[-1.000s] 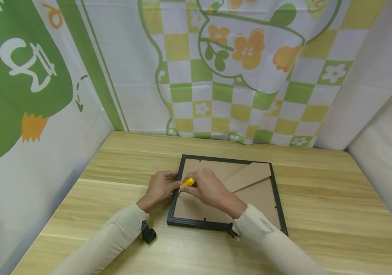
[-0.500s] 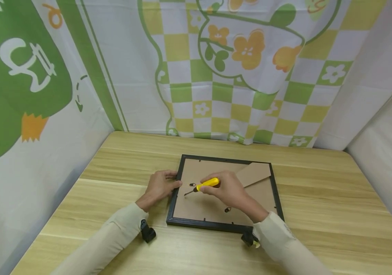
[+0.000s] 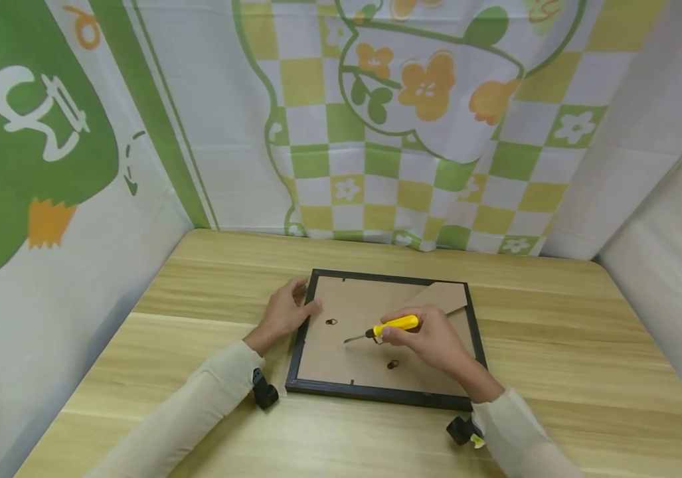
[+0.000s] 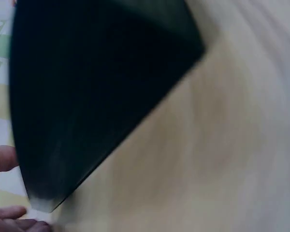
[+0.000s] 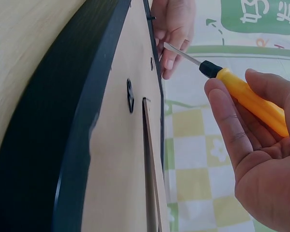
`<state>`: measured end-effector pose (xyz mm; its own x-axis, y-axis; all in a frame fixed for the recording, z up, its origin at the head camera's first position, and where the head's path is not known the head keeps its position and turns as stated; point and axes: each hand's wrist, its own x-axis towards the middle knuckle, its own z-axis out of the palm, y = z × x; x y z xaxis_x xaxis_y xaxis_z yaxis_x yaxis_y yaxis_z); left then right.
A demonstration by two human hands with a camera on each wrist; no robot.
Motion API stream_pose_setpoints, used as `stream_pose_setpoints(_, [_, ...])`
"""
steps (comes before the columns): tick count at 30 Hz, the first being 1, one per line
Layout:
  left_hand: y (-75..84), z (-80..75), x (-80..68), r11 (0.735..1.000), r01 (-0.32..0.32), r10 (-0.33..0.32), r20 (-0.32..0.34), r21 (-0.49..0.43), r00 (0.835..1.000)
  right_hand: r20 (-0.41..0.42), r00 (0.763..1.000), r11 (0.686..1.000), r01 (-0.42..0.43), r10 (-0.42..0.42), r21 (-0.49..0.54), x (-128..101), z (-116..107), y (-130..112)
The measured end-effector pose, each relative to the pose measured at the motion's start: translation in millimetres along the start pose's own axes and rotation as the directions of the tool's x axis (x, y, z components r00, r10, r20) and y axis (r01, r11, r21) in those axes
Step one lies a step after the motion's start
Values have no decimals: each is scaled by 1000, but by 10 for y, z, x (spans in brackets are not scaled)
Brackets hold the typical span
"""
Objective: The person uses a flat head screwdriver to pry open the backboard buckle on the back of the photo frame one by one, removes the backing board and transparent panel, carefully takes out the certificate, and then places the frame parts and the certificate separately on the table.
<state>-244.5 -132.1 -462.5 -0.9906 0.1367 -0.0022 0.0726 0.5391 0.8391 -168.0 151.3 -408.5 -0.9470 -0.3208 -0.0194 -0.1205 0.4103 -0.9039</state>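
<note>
A black picture frame (image 3: pixel 370 396) lies back side up on the table, its brown backing board (image 3: pixel 341 365) showing. My left hand (image 3: pixel 283 311) holds the frame's left edge, thumb over the rim and the other fingers at the outer side. In my right hand (image 3: pixel 436 338) is a screwdriver with a yellow handle (image 3: pixel 397 324), pinched between thumb and fingers. Its metal tip points left, above the board. The right wrist view shows the screwdriver (image 5: pixel 251 99) apart from the board, with the left hand (image 5: pixel 176 36) beyond the frame's far edge.
A stand leg (image 3: pixel 448 297) lies slantwise on the board at the upper right. Small black hanging rings (image 3: pixel 392 364) sit on the board, and small dark tabs (image 3: pixel 352 382) line the rim. A patterned curtain (image 3: pixel 376 166) hangs behind the wooden table (image 3: pixel 197 285).
My right hand has drawn the screwdriver away from the frame's left rim, rightward over the board. My left hand has shifted slightly up along the left edge.
</note>
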Motion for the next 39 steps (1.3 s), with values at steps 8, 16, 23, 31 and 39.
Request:
stream_pose_setpoints(8, [-50,174,45,939,9,12,58,-343,998,-19,1000,1000,-8,9,29,-76,-91,43])
stream_pose_setpoints(16, [-106,289,30,909,-63,80,25,-412,996,-29,1000,999,-9,10,36,-94,-134,45])
stream_pose_setpoints(23, [-51,361,-74,927,-46,22,-69,-373,997,-42,999,1000,2,-1,28,-93,-146,44])
stream_pose_setpoints(31, [69,494,-323,941,43,-107,-175,-337,979,-44,999,999,-9,11,43,-92,-140,58])
stream_pose_setpoints(39, [156,613,-537,930,80,-178,-247,-360,952,-42,999,999,-10,11,37,-86,-134,69])
